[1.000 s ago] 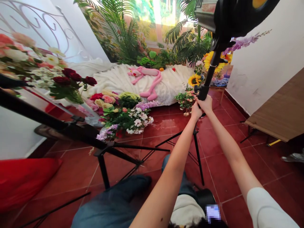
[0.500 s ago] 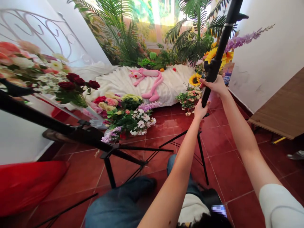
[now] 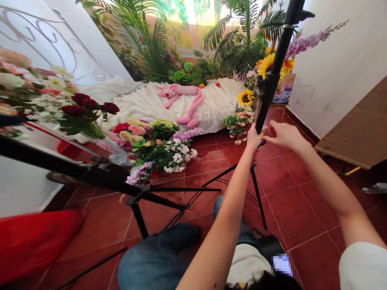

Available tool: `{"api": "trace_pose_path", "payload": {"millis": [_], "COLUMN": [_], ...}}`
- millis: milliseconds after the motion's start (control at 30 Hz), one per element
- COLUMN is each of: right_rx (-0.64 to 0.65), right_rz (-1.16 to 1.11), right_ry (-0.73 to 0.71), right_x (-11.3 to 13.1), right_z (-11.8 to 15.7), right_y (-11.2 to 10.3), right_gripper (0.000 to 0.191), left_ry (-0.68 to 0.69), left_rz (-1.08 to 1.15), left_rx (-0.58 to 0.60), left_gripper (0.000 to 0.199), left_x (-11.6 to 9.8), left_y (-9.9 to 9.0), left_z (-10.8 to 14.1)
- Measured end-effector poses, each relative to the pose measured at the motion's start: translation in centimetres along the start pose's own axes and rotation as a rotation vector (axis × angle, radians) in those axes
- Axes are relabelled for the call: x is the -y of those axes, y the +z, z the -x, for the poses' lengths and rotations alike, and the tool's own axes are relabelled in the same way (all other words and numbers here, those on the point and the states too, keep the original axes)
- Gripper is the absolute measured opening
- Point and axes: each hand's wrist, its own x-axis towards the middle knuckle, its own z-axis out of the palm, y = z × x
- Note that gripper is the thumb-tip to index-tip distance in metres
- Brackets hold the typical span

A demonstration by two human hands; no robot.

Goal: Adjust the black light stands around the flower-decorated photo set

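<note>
A black light stand rises at a slant on the right, its legs spread on the tiles. My left hand is wrapped round the lower part of its pole. My right hand is just right of the left, its fingers bent and pinched at a small knob low on the stand; the fingertips partly hide the contact. Higher on the pole is a black clamp collar, apart from both hands.
A second black stand crosses the left side. Flower bunches and a pink plush toy on white cloth lie ahead. A wooden board is at right, a red bag-like thing at left. My jeans show below.
My right hand has let go of the pole above my left hand and moved down to the knob beside it. The left hand keeps its hold. The view has shifted slightly.
</note>
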Motion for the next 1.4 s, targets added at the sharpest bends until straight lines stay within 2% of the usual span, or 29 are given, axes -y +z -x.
{"api": "trace_pose_path", "payload": {"millis": [67,133,233,367,600,700,800,933,1033,1100,1167,1233,1300,1367,1400], "right_rx": [0.170,0.233,0.211,0.191,0.205,0.194,0.181,0.232,0.115,0.037,0.065,0.052,-0.096,-0.224,-0.230], "right_rz": [0.117,0.174,0.187,0.164,0.186,0.081,-0.258,-1.134,-1.664,-1.794,-1.744,-1.532,-1.186,-0.788,-0.602], "right_ry": [-0.041,-0.052,-0.026,0.041,0.046,0.059,0.140,0.291,0.284,0.265,0.313,0.407,0.436,0.348,0.279], "right_x": [0.8,1.5,2.3,2.4,1.9,1.1,0.4,1.5,3.6,4.6,4.7,3.9,2.5,1.2,0.8], "right_z": [1.5,2.2,2.3,2.3,2.1,1.8,1.4,1.4,1.9,2.0,2.0,2.1,2.5,3.1,3.3], "right_y": [1.1,2.4,3.8,4.4,4.8,5.7,7.3,9.9,11.3,11.8,12.0,12.0,11.5,10.4,9.7], "right_gripper": [0.030,0.033,0.040,0.042,0.043,0.043,0.044,0.051,0.046,0.046,0.049,0.052,0.052,0.047,0.044], "left_ry": [-0.008,-0.020,-0.041,-0.064,-0.057,-0.077,-0.069,-0.068,-0.091,-0.098,-0.094,-0.082,-0.077,-0.078,-0.080], "left_rz": [0.010,0.026,0.058,0.062,-0.022,-0.043,-0.031,-0.029,-0.051,-0.063,-0.068,-0.059,-0.033,0.001,0.012], "left_rx": [0.004,0.010,0.034,0.051,0.050,0.061,0.088,0.066,0.064,0.081,0.085,0.083,0.079,0.080,0.081], "left_gripper": [0.022,0.026,0.032,0.028,0.025,0.026,0.027,0.028,0.026,0.023,0.022,0.022,0.022,0.022,0.022], "left_x": [0.1,0.3,0.4,0.3,-0.6,-0.8,-0.9,-0.7,-0.6,-0.6,-0.6,-0.6,-0.5,-0.4,-0.4], "left_y": [0.0,0.0,0.0,-0.1,-0.5,-0.6,-0.7,-0.7,-0.7,-0.7,-0.7,-0.7,-0.6,-0.6,-0.5], "left_z": [-0.1,-0.4,-0.8,-1.0,-0.8,-0.8,-0.9,-0.8,-0.8,-0.8,-0.8,-0.8,-0.8,-0.8,-0.8]}}
